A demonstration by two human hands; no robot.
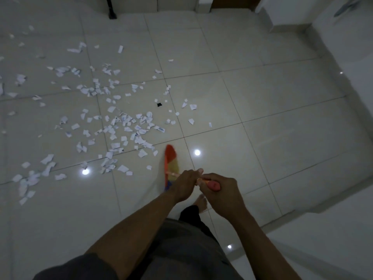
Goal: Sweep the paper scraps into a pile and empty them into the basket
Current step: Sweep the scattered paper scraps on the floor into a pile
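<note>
Scraps (121, 126) lie scattered left and upper left of my broom (171, 162), nearest just beside its head. I have left grip (184, 185) and right grip (220, 190) curled round the handle, left nearer the scraps.

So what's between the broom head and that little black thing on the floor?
A few paper scraps on otherwise bare tile, seen in the head view, lie between the broom head and the black thing.

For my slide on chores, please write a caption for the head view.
A broom gripped by the left hand and right hand, beside scattered paper scraps on the tiled floor.
</note>
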